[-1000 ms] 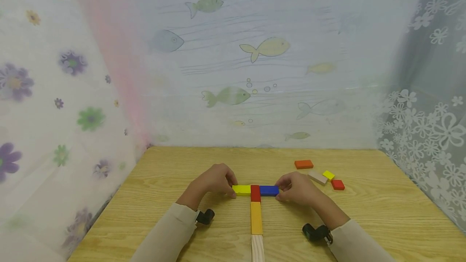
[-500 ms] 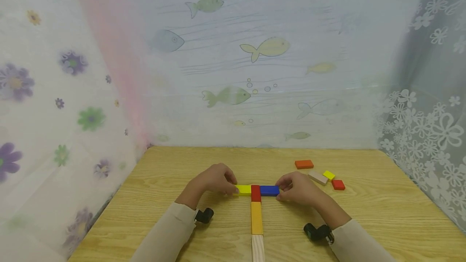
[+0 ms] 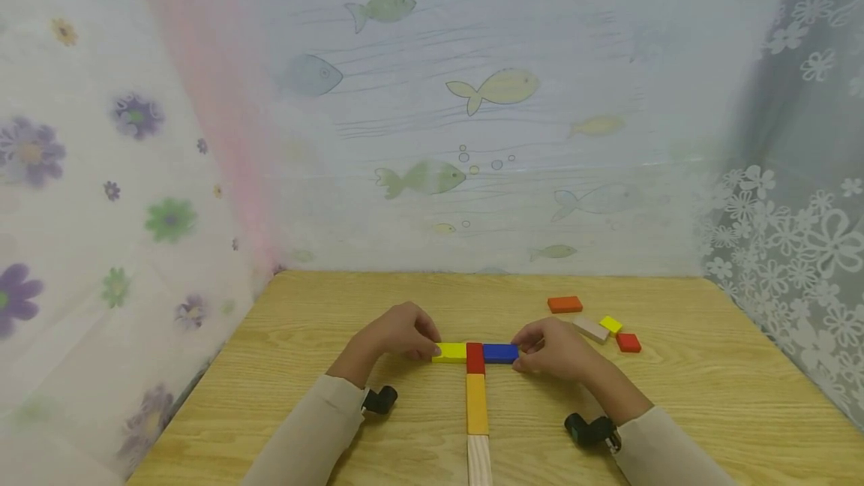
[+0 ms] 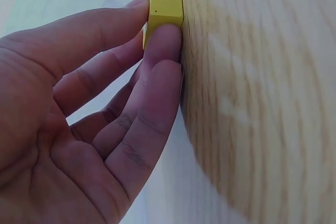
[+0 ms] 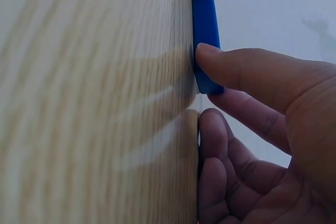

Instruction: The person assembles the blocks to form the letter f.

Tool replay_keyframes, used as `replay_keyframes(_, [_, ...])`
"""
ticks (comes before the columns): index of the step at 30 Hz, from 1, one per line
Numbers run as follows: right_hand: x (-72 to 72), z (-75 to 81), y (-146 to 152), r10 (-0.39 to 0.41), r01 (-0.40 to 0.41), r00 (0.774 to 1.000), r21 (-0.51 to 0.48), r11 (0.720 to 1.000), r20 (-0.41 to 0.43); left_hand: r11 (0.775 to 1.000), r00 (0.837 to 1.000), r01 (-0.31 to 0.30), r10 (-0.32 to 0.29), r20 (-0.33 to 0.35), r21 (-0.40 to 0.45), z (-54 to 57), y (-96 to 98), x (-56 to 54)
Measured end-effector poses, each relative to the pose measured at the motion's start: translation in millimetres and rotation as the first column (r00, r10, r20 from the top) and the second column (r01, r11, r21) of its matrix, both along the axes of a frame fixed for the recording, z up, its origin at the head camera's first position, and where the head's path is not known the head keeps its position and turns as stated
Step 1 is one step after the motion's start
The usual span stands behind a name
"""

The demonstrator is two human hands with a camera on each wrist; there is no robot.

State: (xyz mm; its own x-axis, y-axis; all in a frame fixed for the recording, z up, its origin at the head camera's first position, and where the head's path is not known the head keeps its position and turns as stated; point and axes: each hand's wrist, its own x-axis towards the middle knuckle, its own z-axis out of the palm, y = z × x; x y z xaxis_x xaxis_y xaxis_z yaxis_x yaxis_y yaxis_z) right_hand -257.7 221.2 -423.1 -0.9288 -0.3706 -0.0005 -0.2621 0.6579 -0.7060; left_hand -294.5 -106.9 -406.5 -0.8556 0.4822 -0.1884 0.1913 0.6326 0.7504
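Observation:
My left hand is at the left end of a yellow block. In the left wrist view, curled fingertips touch the end of that block, with the thumb at its side. A blue block has its right end between the thumb and index finger of my right hand. The right wrist view shows the thumb on the blue side and the other fingers curled below. Between the yellow and blue blocks lies a dark red block, touching both. An orange-yellow block and a plain wood block continue toward me.
Loose blocks lie beyond my right hand: an orange one, a pale wood one, a small yellow one and a red one. The wooden table ends at a fish-patterned curtain.
My left thumb and fingertips shift slightly at the end of the yellow block, covering more of it half a second ago than now. The right hand and the blocks stay in place.

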Motion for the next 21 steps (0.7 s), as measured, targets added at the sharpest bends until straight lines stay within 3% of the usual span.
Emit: replay_keyframes(21, [0.1,0.0,-0.4,-0.005,0.005,1.000,0.014,1.000,-0.011,1.000,1.000,-0.029,0.029,0.003,-0.004,2.4,3.7,3.2])
